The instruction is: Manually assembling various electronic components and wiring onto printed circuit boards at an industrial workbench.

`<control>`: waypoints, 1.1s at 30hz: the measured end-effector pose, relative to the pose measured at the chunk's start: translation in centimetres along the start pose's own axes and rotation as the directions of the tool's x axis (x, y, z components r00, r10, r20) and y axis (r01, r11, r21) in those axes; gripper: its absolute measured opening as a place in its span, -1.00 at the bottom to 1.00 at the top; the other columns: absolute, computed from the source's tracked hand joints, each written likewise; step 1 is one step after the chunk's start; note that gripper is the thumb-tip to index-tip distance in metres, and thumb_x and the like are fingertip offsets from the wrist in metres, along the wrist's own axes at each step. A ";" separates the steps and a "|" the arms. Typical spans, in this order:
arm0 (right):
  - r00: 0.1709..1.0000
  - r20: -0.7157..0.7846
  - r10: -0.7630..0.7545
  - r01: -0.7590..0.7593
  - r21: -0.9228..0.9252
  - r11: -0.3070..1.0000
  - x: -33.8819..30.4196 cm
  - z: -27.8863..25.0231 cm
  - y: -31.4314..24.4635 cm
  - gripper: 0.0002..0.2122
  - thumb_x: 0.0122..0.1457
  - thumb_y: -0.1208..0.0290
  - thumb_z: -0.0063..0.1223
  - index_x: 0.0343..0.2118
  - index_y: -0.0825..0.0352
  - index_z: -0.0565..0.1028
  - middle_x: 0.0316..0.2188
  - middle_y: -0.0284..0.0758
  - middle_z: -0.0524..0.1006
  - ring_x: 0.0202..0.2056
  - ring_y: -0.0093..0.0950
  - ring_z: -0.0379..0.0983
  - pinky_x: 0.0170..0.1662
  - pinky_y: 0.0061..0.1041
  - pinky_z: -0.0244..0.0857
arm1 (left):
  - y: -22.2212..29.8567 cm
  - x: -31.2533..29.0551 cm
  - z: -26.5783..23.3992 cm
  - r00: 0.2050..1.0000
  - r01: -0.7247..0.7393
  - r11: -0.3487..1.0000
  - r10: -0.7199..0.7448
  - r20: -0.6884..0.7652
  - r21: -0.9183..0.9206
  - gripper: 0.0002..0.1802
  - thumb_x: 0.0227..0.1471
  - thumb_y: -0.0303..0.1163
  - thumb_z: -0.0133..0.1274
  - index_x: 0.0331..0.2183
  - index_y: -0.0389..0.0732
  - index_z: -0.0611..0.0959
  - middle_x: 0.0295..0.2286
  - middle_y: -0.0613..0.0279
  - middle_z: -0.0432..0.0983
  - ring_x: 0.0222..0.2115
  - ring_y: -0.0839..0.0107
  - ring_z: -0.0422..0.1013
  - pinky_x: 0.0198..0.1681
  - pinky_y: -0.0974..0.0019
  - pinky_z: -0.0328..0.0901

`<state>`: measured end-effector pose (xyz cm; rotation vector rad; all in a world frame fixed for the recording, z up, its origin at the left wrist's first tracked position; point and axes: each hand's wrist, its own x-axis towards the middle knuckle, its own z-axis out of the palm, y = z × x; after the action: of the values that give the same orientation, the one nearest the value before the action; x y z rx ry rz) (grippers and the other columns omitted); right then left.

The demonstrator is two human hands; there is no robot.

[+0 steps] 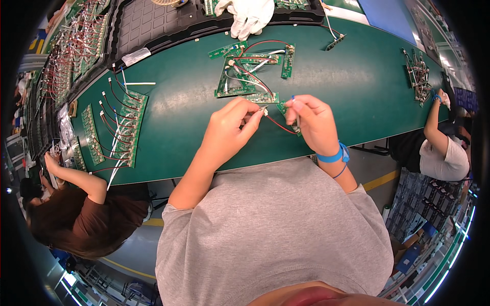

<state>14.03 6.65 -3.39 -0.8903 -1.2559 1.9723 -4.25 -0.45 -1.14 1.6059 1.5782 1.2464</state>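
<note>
Near the table's front edge, my left hand pinches the small white connector at the end of a red and black cable. The cable sags across to a narrow green circuit board, held upright between the fingers of my right hand. A blue tip shows above my right fingers; what it belongs to I cannot make out. A blue strap circles my right wrist. Just beyond my hands lies a loose pile of green circuit boards with red, black and white cables.
A green panel of boards with several cables lies at the left. Black trays stand along the back, with white gloves at one edge. More boards are heaped at the far right. Co-workers sit at both sides.
</note>
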 end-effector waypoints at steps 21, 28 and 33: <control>0.983 0.096 -0.157 0.179 -0.281 0.943 1.0 0.7 -0.3 -0.92 0.03 0.50 0.05 -0.50 0.41 0.45 -0.56 -0.44 0.44 -0.55 -0.75 0.29 -0.49 -0.76 0.19 | -1.9 -0.1 1.8 0.880 0.374 0.367 -0.429 0.201 -0.852 -0.87 0.09 -0.50 -0.19 -0.46 -0.34 0.37 -0.53 -0.02 0.48 -0.51 0.24 0.49 -0.40 0.28 0.42; 0.988 0.099 0.119 -0.108 -0.105 0.989 0.6 0.8 -0.7 -0.93 0.06 0.52 0.01 -0.48 0.40 0.44 -0.59 -0.44 0.45 -0.56 -0.74 0.32 -0.53 -0.75 0.18 | -1.8 -0.1 2.3 0.884 0.392 0.449 -0.426 0.194 -0.803 -0.88 0.08 -0.46 -0.17 -0.41 -0.33 0.34 -0.51 -0.06 0.48 -0.51 0.26 0.48 -0.39 0.27 0.41; 0.985 0.106 0.137 -0.131 -0.063 0.989 0.4 1.0 -0.9 -0.93 0.06 0.53 0.00 -0.47 0.42 0.42 -0.56 -0.40 0.47 -0.54 -0.72 0.36 -0.51 -0.75 0.21 | -1.9 0.1 2.3 0.886 0.403 0.456 -0.412 0.212 -0.793 -0.84 0.04 -0.53 -0.13 -0.27 -0.35 0.33 -0.47 0.04 0.46 -0.52 0.32 0.47 -0.41 0.36 0.40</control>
<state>13.14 6.76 -2.34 -0.9258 -1.3508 2.1268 -3.07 0.45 -3.74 0.5469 0.9900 1.3903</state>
